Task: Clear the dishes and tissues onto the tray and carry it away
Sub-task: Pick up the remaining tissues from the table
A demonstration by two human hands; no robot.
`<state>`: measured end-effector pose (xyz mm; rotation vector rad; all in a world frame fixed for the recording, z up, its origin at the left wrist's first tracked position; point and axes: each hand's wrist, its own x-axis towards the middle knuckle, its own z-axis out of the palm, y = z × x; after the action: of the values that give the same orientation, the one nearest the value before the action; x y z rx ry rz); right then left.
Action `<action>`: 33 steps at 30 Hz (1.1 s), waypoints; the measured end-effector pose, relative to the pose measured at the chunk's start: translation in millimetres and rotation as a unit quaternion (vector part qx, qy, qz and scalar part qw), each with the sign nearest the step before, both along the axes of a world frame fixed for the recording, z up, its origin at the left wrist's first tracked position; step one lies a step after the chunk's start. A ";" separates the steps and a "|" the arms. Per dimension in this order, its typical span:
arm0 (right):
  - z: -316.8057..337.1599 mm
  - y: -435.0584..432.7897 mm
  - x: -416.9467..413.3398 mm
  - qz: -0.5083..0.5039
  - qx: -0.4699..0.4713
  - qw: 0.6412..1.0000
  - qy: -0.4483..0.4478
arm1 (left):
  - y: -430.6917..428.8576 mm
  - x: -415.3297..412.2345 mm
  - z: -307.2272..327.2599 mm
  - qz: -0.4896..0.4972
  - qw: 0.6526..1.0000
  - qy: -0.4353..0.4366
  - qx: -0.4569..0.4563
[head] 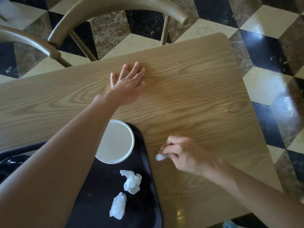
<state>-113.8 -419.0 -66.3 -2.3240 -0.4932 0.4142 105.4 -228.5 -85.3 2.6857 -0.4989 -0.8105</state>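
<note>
A black tray [148, 181] lies on the near part of the wooden table [189, 99]. On the tray stands a white bowl [116, 142], partly hidden by my left forearm, and two crumpled white tissues [132, 181] [118, 205] lie nearer to me. My right hand [182, 153] hovers just right of the tray's edge, fingers pinched on a small white tissue [159, 157]. My left hand [128, 83] reaches across to the far side of the table, fingers spread and palm down; a pale scrap seems to lie under its fingers, too hidden to identify.
Two tan curved-back chairs [115, 7] [29, 41] stand beyond the table's far edge. The floor [266, 46] is glossy black, cream and brown tile. The table's right edge runs diagonally close to my right arm. Something dark lies at the far left of the tray.
</note>
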 end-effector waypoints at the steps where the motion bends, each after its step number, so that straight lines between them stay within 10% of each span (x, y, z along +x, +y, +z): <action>1: 5.1 -3.3 1.3 -0.016 0.016 1.000 0.013 | 0.2 0.2 5.0 -0.003 1.000 0.008 0.002; 7: 14.7 -33.2 131.7 -0.308 -0.029 0.945 -0.107 | 12.6 -9.6 40.6 -0.015 1.000 0.020 0.001; 17: -1.4 0.9 -4.9 -0.094 -0.035 0.994 -0.053 | 84.5 -106.3 102.8 0.210 0.951 -0.142 -0.176; 23: 16.3 21.0 -52.5 -0.236 -0.011 0.971 0.046 | 127.8 -207.8 108.1 0.281 0.903 -0.204 -0.253; 26: 34.0 57.3 -70.3 -0.323 0.059 0.944 0.015 | 149.3 -265.6 89.1 0.272 0.924 -0.167 -0.213; 33: 28.4 119.4 -126.3 -0.185 -0.033 0.982 0.000 | 189.4 -362.4 43.5 0.167 0.985 -0.010 -0.044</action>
<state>-240.1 -299.6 -37.9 -2.4120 -0.0400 0.2527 -257.0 -39.1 -41.8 2.5979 -0.0777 -0.6481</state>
